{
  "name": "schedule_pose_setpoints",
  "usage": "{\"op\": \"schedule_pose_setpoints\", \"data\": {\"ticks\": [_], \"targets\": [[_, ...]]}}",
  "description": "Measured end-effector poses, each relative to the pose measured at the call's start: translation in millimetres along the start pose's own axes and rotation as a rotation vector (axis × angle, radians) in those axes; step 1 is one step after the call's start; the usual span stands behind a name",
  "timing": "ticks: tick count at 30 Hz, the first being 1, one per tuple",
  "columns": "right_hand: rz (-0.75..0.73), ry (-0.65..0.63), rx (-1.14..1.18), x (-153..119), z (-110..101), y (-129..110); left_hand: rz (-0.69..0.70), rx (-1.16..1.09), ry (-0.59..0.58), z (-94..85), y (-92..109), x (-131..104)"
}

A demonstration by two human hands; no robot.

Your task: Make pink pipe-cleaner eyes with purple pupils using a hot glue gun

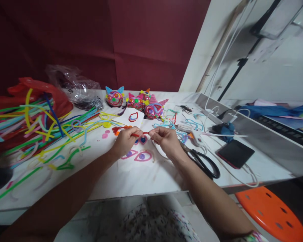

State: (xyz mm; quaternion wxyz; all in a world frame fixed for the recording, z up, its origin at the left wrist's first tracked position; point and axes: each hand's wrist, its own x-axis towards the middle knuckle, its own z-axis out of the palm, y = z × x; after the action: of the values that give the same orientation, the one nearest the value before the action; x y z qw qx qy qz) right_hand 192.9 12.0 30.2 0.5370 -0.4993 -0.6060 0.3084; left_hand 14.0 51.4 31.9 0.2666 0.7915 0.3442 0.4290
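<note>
A short red pipe cleaner [145, 133] is stretched between my two hands above the white table. My left hand [126, 143] pinches one end of it, and the fingers of my right hand [166, 140] are closed on the other. Just below lie pipe-cleaner eye shapes with pink outlines [142, 156] and purple centres, next to smaller dark blue round pieces [142, 139]. Beyond my hands, a red and blue teardrop loop [133, 117] rests on white paper [123, 117]. An orange and red fuzzy piece [117, 130] sits beside my left hand.
Loose pipe cleaners [47, 124] cover the left side, near a red plastic bag [53, 90] and a clear bag [78, 87]. Several colourful cat-like heads [154, 109] stand at the back. On the right are black-handled scissors [204, 163], a black tablet-like device [236, 153], cables and an orange stool [270, 211].
</note>
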Motion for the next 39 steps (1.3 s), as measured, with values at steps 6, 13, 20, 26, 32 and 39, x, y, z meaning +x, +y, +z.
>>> {"op": "schedule_pose_setpoints", "data": {"ticks": [6,13,20,26,32,39], "targets": [[-0.308,-0.053,-0.409,-2.1,-18.1,-11.9,0.107,0.181,-0.079,-2.7,1.1,-2.4],[-0.432,-0.218,-1.069,-0.5,-6.3,-24.1,0.155,0.439,-0.054,2.7,-4.7,-7.7],[-0.329,-0.08,-0.908,-0.6,1.8,-14.3,0.15,0.571,-0.027,2.1,-7.3,-6.8],[-0.268,0.003,-0.766,-3.1,7.1,-10.5,0.161,0.726,0.021,6.6,-5.6,-10.4],[-0.255,0.023,-0.715,-3.8,10.2,-9.8,0.192,0.759,0.007,3.2,-3.6,-9.8],[-0.198,0.029,-0.673,-5.3,12.7,-13.0,0.151,0.747,0.028,7.2,1.5,-10.1]]}}
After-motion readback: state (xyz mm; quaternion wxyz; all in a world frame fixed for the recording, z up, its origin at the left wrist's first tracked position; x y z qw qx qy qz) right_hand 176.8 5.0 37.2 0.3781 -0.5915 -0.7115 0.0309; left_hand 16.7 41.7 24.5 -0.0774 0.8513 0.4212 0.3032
